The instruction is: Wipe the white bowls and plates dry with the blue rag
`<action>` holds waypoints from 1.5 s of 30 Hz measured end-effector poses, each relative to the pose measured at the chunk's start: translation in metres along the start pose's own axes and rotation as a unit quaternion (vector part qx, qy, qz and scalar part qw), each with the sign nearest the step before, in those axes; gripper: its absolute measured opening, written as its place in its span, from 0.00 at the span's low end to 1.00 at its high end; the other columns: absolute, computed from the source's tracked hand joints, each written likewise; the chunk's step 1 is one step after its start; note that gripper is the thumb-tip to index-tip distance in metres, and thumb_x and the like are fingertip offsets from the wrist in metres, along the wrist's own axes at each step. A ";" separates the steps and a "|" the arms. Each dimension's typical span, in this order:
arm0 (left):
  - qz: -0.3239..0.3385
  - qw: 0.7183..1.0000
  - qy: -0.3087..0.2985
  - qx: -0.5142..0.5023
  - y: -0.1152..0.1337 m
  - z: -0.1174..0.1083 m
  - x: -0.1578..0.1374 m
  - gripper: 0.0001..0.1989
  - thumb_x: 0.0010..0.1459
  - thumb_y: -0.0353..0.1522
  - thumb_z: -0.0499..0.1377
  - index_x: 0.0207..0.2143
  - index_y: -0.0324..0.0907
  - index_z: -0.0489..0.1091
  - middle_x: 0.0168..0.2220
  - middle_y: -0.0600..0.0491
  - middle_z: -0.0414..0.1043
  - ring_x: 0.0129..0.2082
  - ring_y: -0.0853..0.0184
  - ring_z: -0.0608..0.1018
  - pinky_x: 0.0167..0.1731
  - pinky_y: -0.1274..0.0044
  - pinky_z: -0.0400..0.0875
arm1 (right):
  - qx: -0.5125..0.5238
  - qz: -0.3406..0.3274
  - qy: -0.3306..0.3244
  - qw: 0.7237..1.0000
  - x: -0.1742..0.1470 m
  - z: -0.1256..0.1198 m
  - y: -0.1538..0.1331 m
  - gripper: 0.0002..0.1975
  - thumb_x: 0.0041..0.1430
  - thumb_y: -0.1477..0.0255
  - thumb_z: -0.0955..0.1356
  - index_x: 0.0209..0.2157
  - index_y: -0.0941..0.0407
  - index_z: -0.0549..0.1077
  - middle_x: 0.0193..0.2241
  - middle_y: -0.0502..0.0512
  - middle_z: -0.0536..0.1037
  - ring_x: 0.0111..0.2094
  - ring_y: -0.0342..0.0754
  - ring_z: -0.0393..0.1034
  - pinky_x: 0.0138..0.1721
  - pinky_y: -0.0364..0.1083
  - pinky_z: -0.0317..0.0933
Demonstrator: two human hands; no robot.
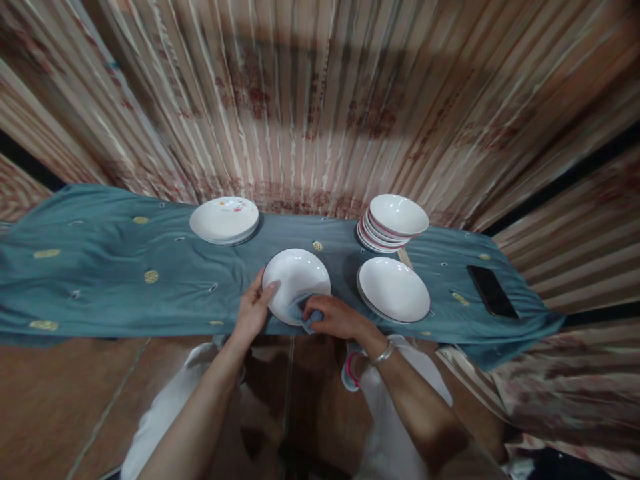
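Note:
A white plate with a thin dark rim [295, 277] is in front of me at the table's near edge, tipped slightly. My left hand [255, 308] grips its left side, thumb on the upper face and fingers at the rim. My right hand [333, 316] is closed around a bluish-grey cloth [309, 312], pressed against the plate's lower right part. Just right of it, a short stack of similar white plates [395, 288] rests on the table.
A blue-green patterned cloth [165, 293] covers the narrow table. Floral plates [220, 217] are stacked at the back left, and white bowls [395, 217] at the back right. A black phone [491, 291] lies far right. Pleated curtains [310, 100] hang behind.

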State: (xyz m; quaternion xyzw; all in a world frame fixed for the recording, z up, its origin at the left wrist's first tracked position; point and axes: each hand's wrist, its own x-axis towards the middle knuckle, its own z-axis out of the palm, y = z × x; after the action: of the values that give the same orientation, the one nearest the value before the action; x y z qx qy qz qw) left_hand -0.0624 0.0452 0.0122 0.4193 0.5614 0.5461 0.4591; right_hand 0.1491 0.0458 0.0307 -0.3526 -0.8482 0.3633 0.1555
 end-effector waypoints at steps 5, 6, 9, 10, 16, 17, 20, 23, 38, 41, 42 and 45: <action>-0.008 1.000 -0.017 -0.008 -0.002 -0.001 0.000 0.39 0.45 0.46 0.65 0.57 0.37 0.67 0.44 0.45 0.78 0.44 0.57 0.77 0.45 0.67 0.72 | -0.049 0.010 0.038 0.998 -0.010 -0.002 0.019 0.10 0.51 0.82 0.68 0.35 0.56 0.75 0.38 0.53 0.77 0.43 0.49 0.70 0.49 0.49 0.60; -0.010 1.000 -0.021 -0.009 -0.001 -0.001 0.000 0.39 0.45 0.46 0.65 0.58 0.36 0.67 0.43 0.45 0.78 0.43 0.57 0.77 0.44 0.68 0.72 | -0.052 0.006 0.045 0.998 -0.011 -0.002 0.023 0.11 0.51 0.82 0.67 0.35 0.56 0.75 0.38 0.53 0.77 0.44 0.49 0.70 0.49 0.49 0.60; -0.016 1.000 -0.024 -0.008 0.001 -0.002 -0.001 0.40 0.45 0.46 0.65 0.58 0.36 0.66 0.42 0.45 0.78 0.42 0.58 0.77 0.43 0.68 0.72 | -0.048 0.005 0.066 0.997 -0.013 -0.004 0.034 0.12 0.50 0.83 0.66 0.35 0.55 0.74 0.39 0.53 0.78 0.45 0.49 0.70 0.51 0.49 0.60; -0.018 1.000 -0.023 -0.006 0.002 -0.002 -0.001 0.40 0.45 0.46 0.65 0.58 0.36 0.66 0.42 0.45 0.78 0.42 0.58 0.78 0.43 0.68 0.73 | -0.045 0.011 0.075 0.996 -0.012 -0.005 0.036 0.12 0.50 0.83 0.66 0.35 0.55 0.74 0.40 0.53 0.78 0.46 0.49 0.70 0.51 0.49 0.60; -0.033 0.999 -0.023 -0.011 0.008 0.000 -0.004 0.42 0.43 0.48 0.66 0.58 0.36 0.66 0.38 0.48 0.78 0.37 0.60 0.78 0.38 0.71 0.73 | -0.051 0.039 0.160 0.985 -0.001 -0.004 0.046 0.14 0.50 0.84 0.63 0.36 0.55 0.72 0.42 0.54 0.77 0.48 0.48 0.70 0.53 0.49 0.60; -0.036 0.999 -0.024 -0.011 0.009 0.000 -0.004 0.42 0.43 0.48 0.65 0.58 0.36 0.66 0.37 0.48 0.78 0.36 0.60 0.77 0.37 0.71 0.73 | -0.058 0.039 0.173 0.982 0.002 -0.003 0.048 0.14 0.50 0.84 0.63 0.36 0.55 0.72 0.41 0.54 0.77 0.47 0.49 0.70 0.53 0.50 0.61; -0.049 0.998 -0.025 -0.009 0.008 -0.001 -0.004 0.43 0.43 0.48 0.65 0.59 0.36 0.65 0.35 0.50 0.78 0.32 0.62 0.77 0.33 0.73 0.72 | -0.077 0.039 0.207 0.974 0.010 0.001 0.051 0.15 0.50 0.84 0.63 0.37 0.55 0.72 0.41 0.56 0.76 0.48 0.49 0.69 0.54 0.50 0.60; -0.052 0.998 -0.031 -0.016 0.006 -0.001 -0.004 0.44 0.43 0.48 0.65 0.60 0.37 0.64 0.35 0.50 0.78 0.32 0.63 0.76 0.33 0.73 0.72 | -0.083 0.047 0.237 0.967 0.016 0.005 0.054 0.17 0.51 0.82 0.62 0.42 0.56 0.72 0.46 0.58 0.75 0.52 0.51 0.67 0.58 0.52 0.58; -0.069 0.997 -0.030 -0.003 0.013 -0.002 -0.010 0.49 0.42 0.50 0.66 0.64 0.36 0.59 0.29 0.53 0.75 0.25 0.67 0.73 0.22 0.78 0.69 | -0.077 0.089 0.282 0.952 0.067 0.004 0.047 0.28 0.54 0.82 0.60 0.58 0.65 0.64 0.59 0.70 0.65 0.63 0.57 0.56 0.66 0.59 0.49; -0.075 0.997 -0.029 -0.005 0.012 -0.002 -0.010 0.49 0.43 0.49 0.66 0.64 0.36 0.58 0.30 0.53 0.75 0.24 0.67 0.73 0.22 0.77 0.70 | -0.073 0.080 0.284 0.953 0.076 0.008 0.043 0.28 0.54 0.82 0.60 0.59 0.65 0.63 0.61 0.70 0.64 0.64 0.56 0.55 0.66 0.59 0.48; -0.074 0.997 -0.031 -0.005 0.012 -0.002 -0.010 0.48 0.43 0.49 0.65 0.64 0.37 0.58 0.30 0.53 0.75 0.24 0.67 0.73 0.22 0.77 0.70 | -0.070 0.073 0.287 0.953 0.078 0.010 0.041 0.28 0.55 0.82 0.60 0.59 0.64 0.63 0.61 0.69 0.64 0.64 0.55 0.55 0.66 0.58 0.48; -0.065 0.997 -0.033 0.005 0.012 -0.003 -0.010 0.45 0.45 0.48 0.65 0.63 0.37 0.60 0.28 0.54 0.74 0.23 0.68 0.73 0.22 0.78 0.69 | -0.060 0.050 0.288 0.955 0.084 0.015 0.034 0.27 0.57 0.80 0.60 0.59 0.63 0.63 0.62 0.67 0.63 0.65 0.53 0.54 0.67 0.55 0.47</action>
State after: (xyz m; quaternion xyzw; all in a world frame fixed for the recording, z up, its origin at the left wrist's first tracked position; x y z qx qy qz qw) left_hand -0.0638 0.0354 0.0242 0.4024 0.5745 0.4981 0.5099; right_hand 0.0984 0.1145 -0.0038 -0.4924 -0.7692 0.2024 0.3533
